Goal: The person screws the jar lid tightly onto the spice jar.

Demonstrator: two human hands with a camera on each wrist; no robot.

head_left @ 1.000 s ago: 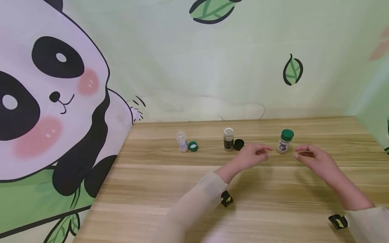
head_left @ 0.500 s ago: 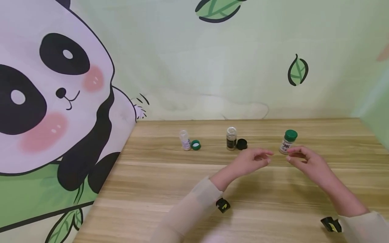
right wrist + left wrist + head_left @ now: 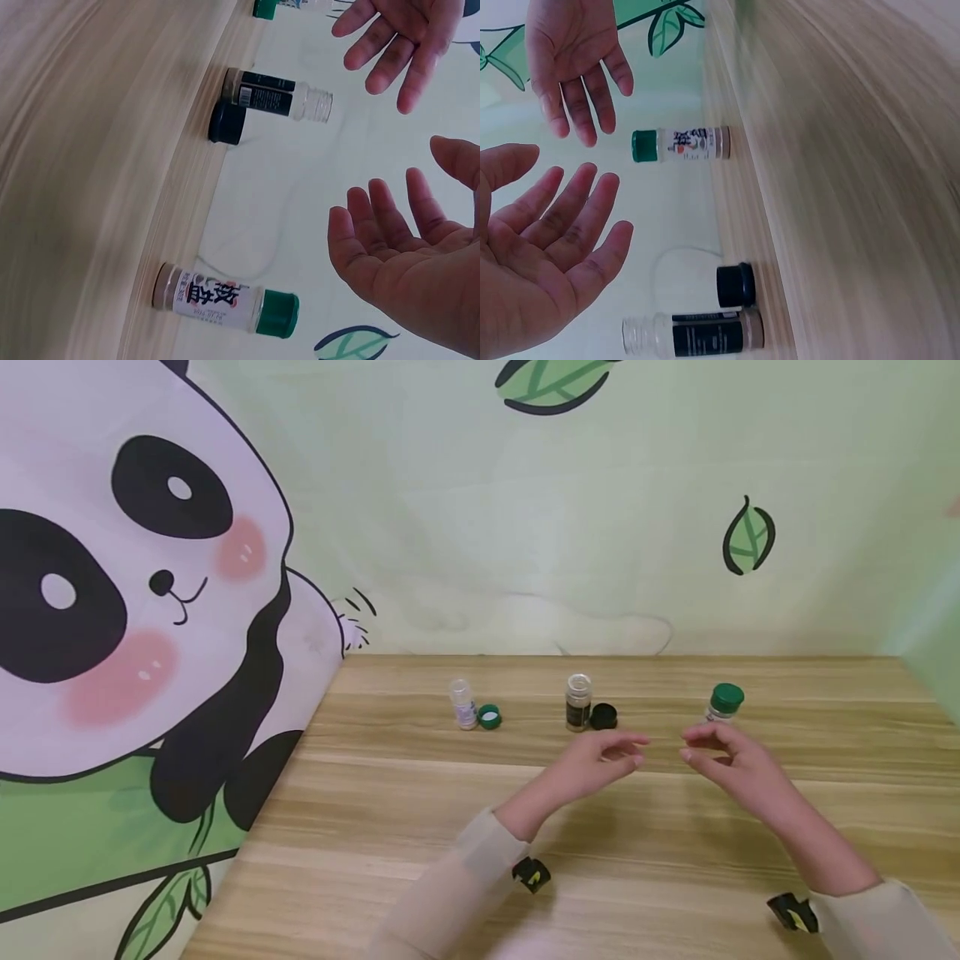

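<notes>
My left hand (image 3: pixel 581 771) hovers over the table, holding nothing, its fingers loosely bent. Facing it, my right hand (image 3: pixel 738 770) is likewise without anything in its grasp. Behind the right hand stands a seasoning bottle with a green cap (image 3: pixel 726 700); the hand hides its lower part in the head view, while the right wrist view shows its white label (image 3: pixel 214 298). Nearest my left hand is an uncapped clear bottle with a black label (image 3: pixel 578 703), with a black cap (image 3: pixel 603 717) beside it. Farther left stand another uncapped clear bottle (image 3: pixel 463 706) and a green cap (image 3: pixel 490 717).
The wooden table (image 3: pixel 375 827) ends at a pale green backdrop (image 3: pixel 465 527) with a printed panda (image 3: pixel 217 635) and leaves. Small black devices, one at the left wrist (image 3: pixel 532 875) and one at the right wrist (image 3: pixel 792 912), sit by the sleeves.
Both hands have drawn left and slightly nearer the body, away from the green-capped bottle. The right hand now covers that bottle's lower part in the head view. The view has shifted slightly.
</notes>
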